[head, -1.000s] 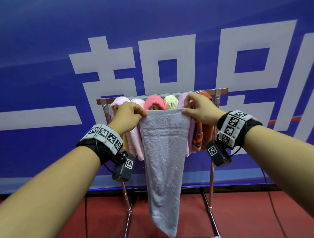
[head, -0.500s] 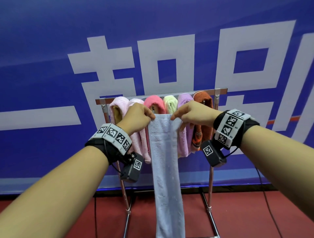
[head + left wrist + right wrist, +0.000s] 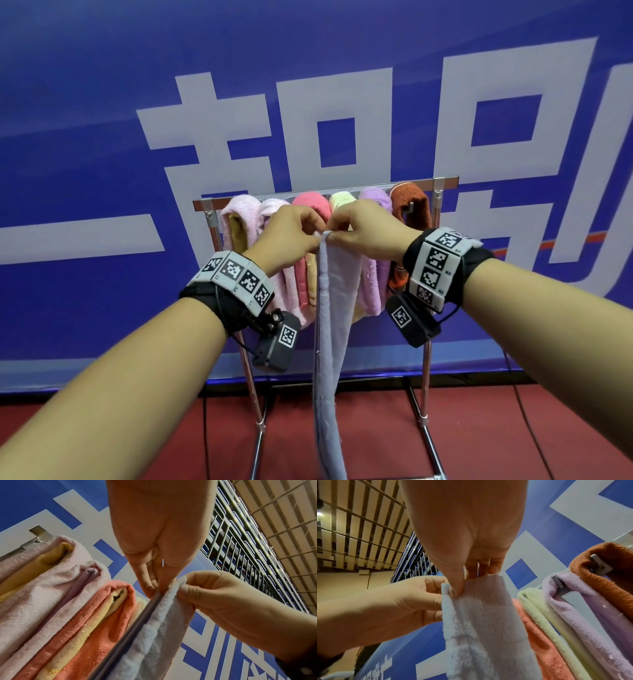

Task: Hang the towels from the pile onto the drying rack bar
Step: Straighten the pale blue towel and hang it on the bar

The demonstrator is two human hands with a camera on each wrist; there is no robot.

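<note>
A pale lavender-grey towel (image 3: 334, 308) hangs folded lengthwise in front of the drying rack bar (image 3: 445, 181). My left hand (image 3: 291, 236) and right hand (image 3: 366, 226) meet at its top edge, and both pinch it there. In the left wrist view my left hand (image 3: 154, 588) pinches the towel (image 3: 150, 635) beside the right hand (image 3: 214, 596). In the right wrist view my right hand (image 3: 462, 586) pinches the towel (image 3: 484, 622) between thumb and fingers, with the left hand (image 3: 393, 601) at its other side. Several towels, pink (image 3: 310, 209), yellow-green (image 3: 342, 198), purple (image 3: 375, 198) and rust (image 3: 411, 202), hang on the bar.
The rack's metal legs (image 3: 426, 394) stand on a red floor (image 3: 496, 428) before a blue banner wall (image 3: 102, 154). Dark cables (image 3: 524, 421) lie on the floor at the right. The held towel reaches down near the rack's foot.
My hands have come together, folding the spread towel in half lengthwise. It now hangs as a narrow strip.
</note>
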